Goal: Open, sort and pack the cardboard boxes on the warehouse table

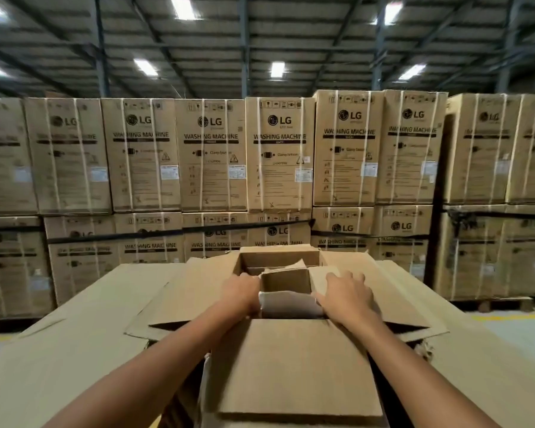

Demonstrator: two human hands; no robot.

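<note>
A large open cardboard box (294, 366) stands on the table in front of me, its flaps spread outward to all sides. Inside it sits a smaller open cardboard box (286, 281) with a pale flap (288, 302) facing me. My left hand (241, 291) grips the small box's left edge, fingers curled over it. My right hand (346, 293) lies on the small box's right side, fingers spread over its right flap. Another small box (278, 257) shows behind it inside the large one.
The table (74, 350) is covered with flat cardboard sheets. Behind it rises a wall of stacked, strapped washing machine cartons (213, 156), two tiers high. A dark gap (437, 236) splits the stacks at right. Grey floor with a yellow line (507, 318) lies to the right.
</note>
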